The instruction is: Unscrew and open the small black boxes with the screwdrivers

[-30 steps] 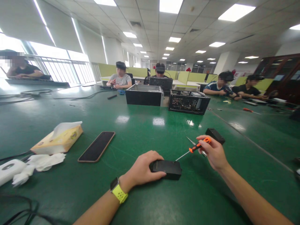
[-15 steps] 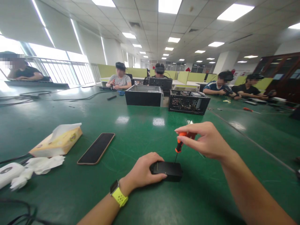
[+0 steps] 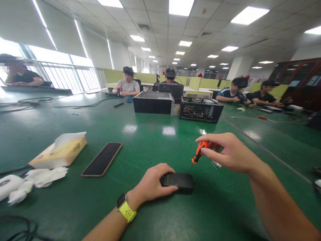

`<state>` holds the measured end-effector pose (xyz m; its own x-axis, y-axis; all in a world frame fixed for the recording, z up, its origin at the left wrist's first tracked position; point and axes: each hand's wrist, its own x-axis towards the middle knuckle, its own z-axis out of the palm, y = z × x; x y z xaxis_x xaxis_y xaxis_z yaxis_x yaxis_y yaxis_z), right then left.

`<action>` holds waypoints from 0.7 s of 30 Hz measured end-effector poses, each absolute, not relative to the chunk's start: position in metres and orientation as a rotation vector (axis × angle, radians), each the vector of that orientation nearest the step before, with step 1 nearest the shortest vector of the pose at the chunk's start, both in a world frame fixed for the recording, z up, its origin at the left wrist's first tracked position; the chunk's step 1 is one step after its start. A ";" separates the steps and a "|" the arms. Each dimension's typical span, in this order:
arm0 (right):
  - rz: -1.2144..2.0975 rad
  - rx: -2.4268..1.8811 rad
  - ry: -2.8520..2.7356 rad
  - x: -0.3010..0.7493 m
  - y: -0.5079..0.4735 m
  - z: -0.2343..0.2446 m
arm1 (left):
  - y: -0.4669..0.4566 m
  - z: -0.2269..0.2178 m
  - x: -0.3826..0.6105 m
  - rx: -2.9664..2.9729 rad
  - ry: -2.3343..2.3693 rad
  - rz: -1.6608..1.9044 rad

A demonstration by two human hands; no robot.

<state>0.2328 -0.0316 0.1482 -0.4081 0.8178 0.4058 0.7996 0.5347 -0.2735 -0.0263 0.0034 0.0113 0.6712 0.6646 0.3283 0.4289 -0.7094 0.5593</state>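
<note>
On the green table lies a small black rectangular box (image 3: pixel 184 182), its exact kind unclear. My left hand (image 3: pixel 156 180) grips its left end, thumb along the near side and fingers over the far side. Above and to the right, my right hand (image 3: pixel 222 150) pinches the orange-and-black handle of a screwdriver (image 3: pixel 200 152). The screwdriver leans to the right, and its thin shaft meets the box's top near the far edge. Whether the tip sits in a screw is too small to tell. A small shiny item (image 3: pixel 216 164) lies partly hidden below my right hand.
A phone (image 3: pixel 102 159) and a tissue pack (image 3: pixel 60 152) lie to the left, with crumpled tissues (image 3: pixel 46 176) nearby. Two open computer cases (image 3: pixel 152 104) stand ahead. Another screwdriver (image 3: pixel 267 118) rests at far right. Several people (image 3: pixel 127 85) sit around the table.
My right hand has moved right, tipping the screwdriver from nearly upright to a clear rightward lean. The left hand and the box have stayed in place.
</note>
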 end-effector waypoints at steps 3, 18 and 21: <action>-0.086 -1.390 -2.273 0.231 -0.037 0.151 | 0.003 0.012 -0.026 2.445 0.840 0.729; 0.015 -1.224 -2.391 0.221 -0.033 0.145 | 0.005 0.007 -0.027 2.430 0.841 0.752; -0.144 -1.477 -2.304 0.222 -0.033 0.144 | 0.005 0.007 -0.026 2.430 0.846 0.743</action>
<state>0.2219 -0.0326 0.1436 -0.3629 0.8498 0.3824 0.8908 0.4368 -0.1253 -0.0264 0.0045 0.0075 0.6652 0.6669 0.3357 0.4186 -0.7054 0.5720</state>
